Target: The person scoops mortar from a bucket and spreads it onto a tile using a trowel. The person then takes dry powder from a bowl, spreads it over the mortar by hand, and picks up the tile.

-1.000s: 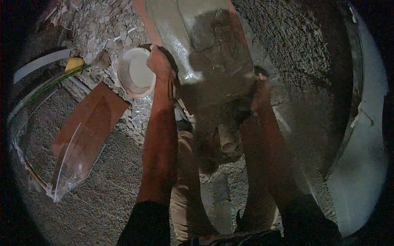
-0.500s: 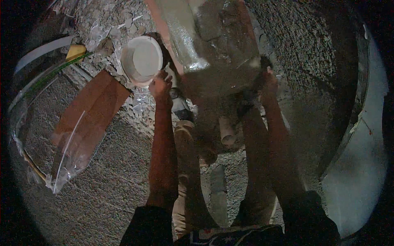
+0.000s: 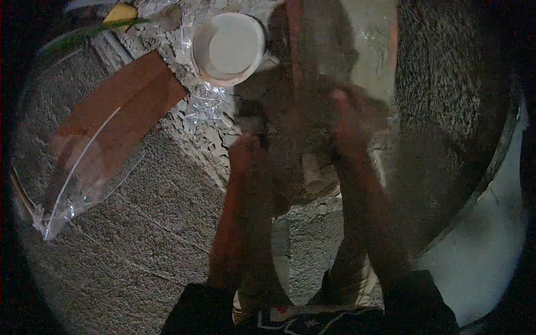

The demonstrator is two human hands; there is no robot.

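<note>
In dim light my left hand (image 3: 245, 152) is below the round pale tub (image 3: 256, 53), apart from it. Its fingers look bent, but shadow and blur hide whether they hold anything. My right hand (image 3: 347, 114) hovers by the near end of a long wet-looking, grey-green surface (image 3: 373, 47) with reddish edges. Motion smears its fingers. The tub has whitish material inside. A small pale cylinder (image 3: 312, 171) lies between my forearms, partly in shadow.
Left lies a reddish-brown board (image 3: 131, 92) with clear plastic over its lower end. Beyond it are a yellow block (image 3: 121, 15) and a green strip (image 3: 95, 30). Crumbly pale debris (image 3: 209, 142) covers the ground near the tub. A light grey sheet (image 3: 483, 251) curves along the right.
The view has shifted, so the tub and long surface appear farther up and right. My left hand has come away from the tub's side; my right hand has moved inward.
</note>
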